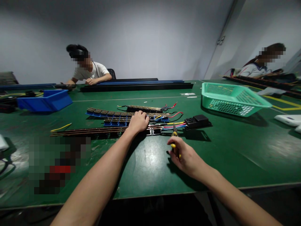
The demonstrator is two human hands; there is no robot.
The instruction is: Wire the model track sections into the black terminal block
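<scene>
My right hand [185,157] is closed around a pair of yellow-handled pliers [174,134], its dark jaws pointing up at coloured wires [177,125]. Those wires run from a long dark track with copper rods [94,131] into a black connector block [198,121]. On the track near its right end rests my left hand [138,121], fingers bent over it; whether they grip it is hidden. Behind lie shorter strips with brass rods and blue bases [117,121], red and yellow wires sticking out at their right ends.
A green perforated basket [232,99] stands at right, a blue bin [45,101] at left. Long black and blue rails [138,86] lie across the far side. One person [90,72] sits opposite, another [258,67] at far right. The green table's [150,175] front edge is close.
</scene>
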